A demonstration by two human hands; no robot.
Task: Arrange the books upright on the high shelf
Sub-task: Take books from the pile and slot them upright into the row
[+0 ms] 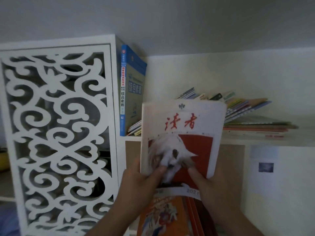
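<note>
Magazine (184, 126) upright before shelf (255, 139); left hand (141, 183) and right hand (211, 186) grip lower corners, thumbs on cover.

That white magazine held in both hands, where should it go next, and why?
Probably up and left, to stand beside the upright blue book. Both hands, left and right, hold the white magazine upright below the shelf. The other books lie slumped at the right.
</note>
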